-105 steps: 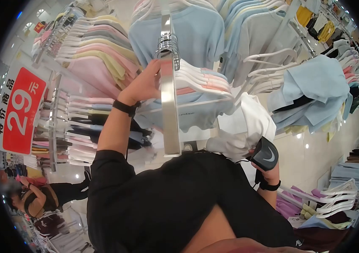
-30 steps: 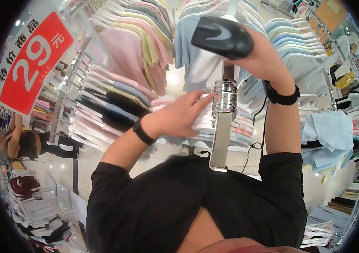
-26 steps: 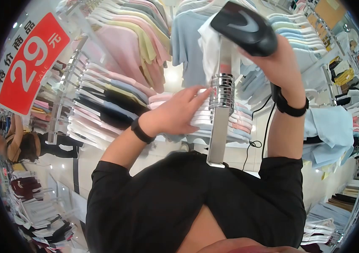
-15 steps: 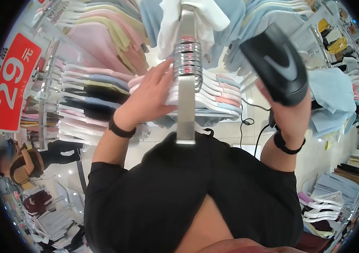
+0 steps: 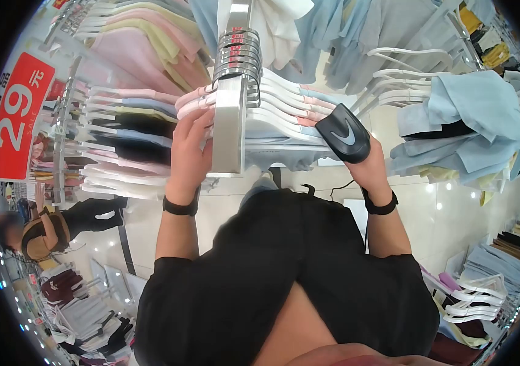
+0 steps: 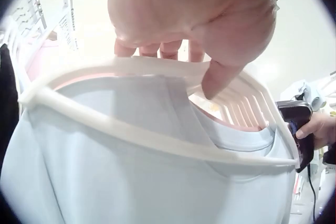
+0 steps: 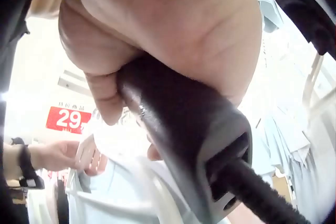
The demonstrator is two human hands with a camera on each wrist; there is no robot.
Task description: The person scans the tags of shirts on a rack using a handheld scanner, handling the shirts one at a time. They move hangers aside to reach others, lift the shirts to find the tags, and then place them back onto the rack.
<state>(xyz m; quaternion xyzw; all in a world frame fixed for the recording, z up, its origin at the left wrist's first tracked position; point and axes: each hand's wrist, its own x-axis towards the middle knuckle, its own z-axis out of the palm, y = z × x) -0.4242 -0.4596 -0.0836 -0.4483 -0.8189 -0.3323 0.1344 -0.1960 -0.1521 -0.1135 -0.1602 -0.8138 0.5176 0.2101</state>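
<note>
My left hand (image 5: 190,149) grips a white hanger (image 6: 157,65), fingers over its far side and thumb on the near side. From that hanger hangs a pale blue T-shirt (image 6: 131,155), the nearest in a row of hung shirts. My right hand (image 5: 371,171) holds a black corded barcode scanner (image 5: 344,134) by its handle, beside the right ends of the hangers. In the right wrist view, a thick cord (image 7: 257,192) leaves the handle's base. The hangers' metal hooks (image 5: 235,52) sit bunched on the rail (image 5: 228,134) between my hands.
Pastel shirts (image 5: 144,55) hang on racks to the left and ahead. A white garment (image 5: 275,30) is at the rail's far end. Pale blue clothes (image 5: 473,122) lie draped over hangers at right. A red price sign (image 5: 21,116) and another person (image 5: 46,232) are at left.
My right hand has come down from above the rail with the scanner to the hangers' right ends. My left hand has slid from the hooks toward me, onto the near hangers.
</note>
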